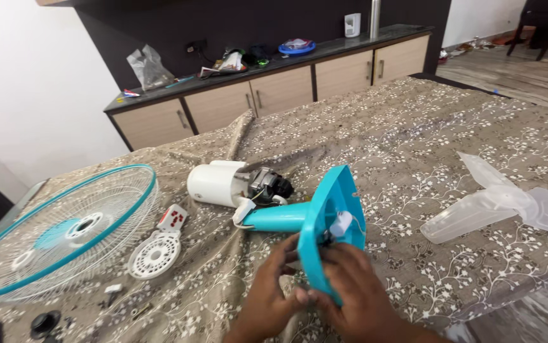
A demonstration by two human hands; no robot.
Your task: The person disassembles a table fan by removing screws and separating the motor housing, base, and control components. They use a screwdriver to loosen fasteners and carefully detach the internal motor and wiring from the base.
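A dismantled table fan lies on a brown floral cloth. Its teal base (331, 209) is tipped on edge, underside toward me, joined by a teal stem (274, 218) to the white motor housing (213, 184) with the bare motor (269, 186) showing. My left hand (269, 292) holds the base's lower left rim. My right hand (356, 289) grips the lower edge, fingers near a small white part (341, 223) inside the underside.
A teal-rimmed wire fan guard (58, 228) lies at left, with a white round grille cover (154, 255), a small white-and-red piece (173, 216) and a black knob (45, 322). Clear fan blades (503, 203) rest at right. A cluttered cabinet counter (274, 63) stands behind.
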